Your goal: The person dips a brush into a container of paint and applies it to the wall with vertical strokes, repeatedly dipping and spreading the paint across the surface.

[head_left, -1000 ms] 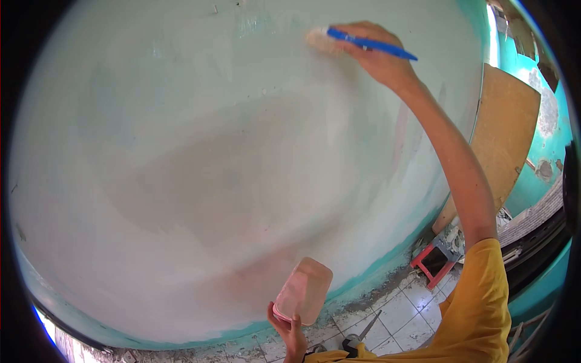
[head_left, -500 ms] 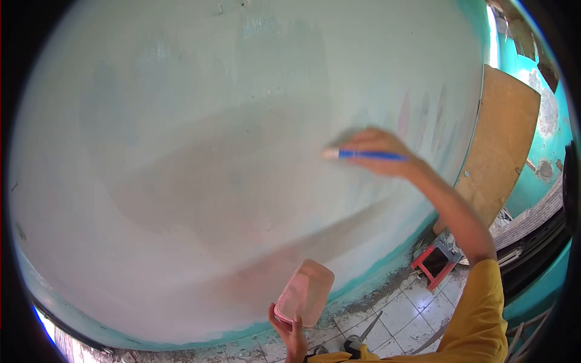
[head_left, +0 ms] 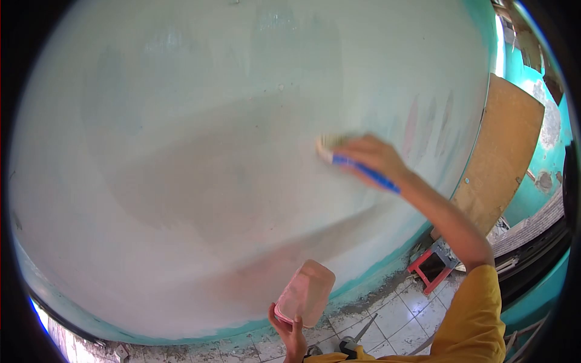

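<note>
Right hand (head_left: 370, 158) up at the pale, streaky wall (head_left: 230, 157), fingers closed around the slim blue handle of a brush (head_left: 366, 172), its cream bristles bent at the painted surface! Down low, the left hand (head_left: 290, 333) has its fingers curled on the rim of a pink, round-cornered rectangular tub (head_left: 307, 291). Off right, a red-framed stool (head_left: 431, 266) sits on grubby, cracked-looking white tiles (head_left: 402, 317).

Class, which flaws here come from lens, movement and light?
Head view: the wall bows within black edges; head view: right hand and paintbrush are blurred, likely by motion; head view: glare whitens some floor tiles, and a dark shadow band crosses the lower wall.
</note>
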The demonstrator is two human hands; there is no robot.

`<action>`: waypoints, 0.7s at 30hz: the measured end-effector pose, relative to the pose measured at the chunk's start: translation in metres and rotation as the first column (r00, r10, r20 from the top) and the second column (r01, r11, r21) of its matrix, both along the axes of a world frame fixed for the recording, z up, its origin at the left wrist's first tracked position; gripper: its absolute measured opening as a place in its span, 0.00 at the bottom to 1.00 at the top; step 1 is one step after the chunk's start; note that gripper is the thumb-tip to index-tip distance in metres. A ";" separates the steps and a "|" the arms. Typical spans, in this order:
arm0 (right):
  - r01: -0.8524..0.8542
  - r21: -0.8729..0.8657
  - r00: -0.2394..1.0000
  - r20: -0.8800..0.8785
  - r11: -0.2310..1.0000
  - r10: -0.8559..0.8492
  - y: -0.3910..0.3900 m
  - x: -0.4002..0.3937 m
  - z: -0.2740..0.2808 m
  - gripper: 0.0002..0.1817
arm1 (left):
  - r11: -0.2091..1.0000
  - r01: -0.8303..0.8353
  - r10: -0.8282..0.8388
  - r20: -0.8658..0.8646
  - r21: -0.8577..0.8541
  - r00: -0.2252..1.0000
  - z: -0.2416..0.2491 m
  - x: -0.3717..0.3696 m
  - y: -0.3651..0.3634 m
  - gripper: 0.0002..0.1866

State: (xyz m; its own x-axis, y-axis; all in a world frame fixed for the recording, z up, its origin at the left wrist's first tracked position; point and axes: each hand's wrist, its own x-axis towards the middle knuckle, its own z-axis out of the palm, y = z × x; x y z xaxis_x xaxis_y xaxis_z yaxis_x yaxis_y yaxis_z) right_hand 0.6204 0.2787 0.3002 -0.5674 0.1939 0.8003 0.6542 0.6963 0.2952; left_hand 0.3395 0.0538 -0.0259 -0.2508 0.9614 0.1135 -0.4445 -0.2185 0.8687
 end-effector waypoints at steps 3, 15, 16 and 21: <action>0.147 -0.332 0.971 0.226 0.932 -0.073 -0.030 -0.007 -0.020 0.16 | 0.999 -0.032 0.032 0.005 0.000 0.999 0.000 -0.001 0.002 0.52; 0.237 0.387 0.969 -0.166 0.891 -0.185 -0.008 -0.035 0.240 0.17 | 0.999 -0.026 0.026 0.004 0.019 1.000 0.002 0.004 0.004 0.52; 0.119 0.445 0.992 -0.093 0.888 -0.086 0.005 -0.031 0.237 0.15 | 0.999 -0.026 0.026 -0.006 0.023 1.000 -0.001 0.003 0.005 0.53; -0.002 0.125 0.999 0.032 0.992 -0.002 0.006 -0.031 0.065 0.13 | 0.998 -0.045 0.046 -0.027 0.035 0.999 -0.002 0.000 0.007 0.51</action>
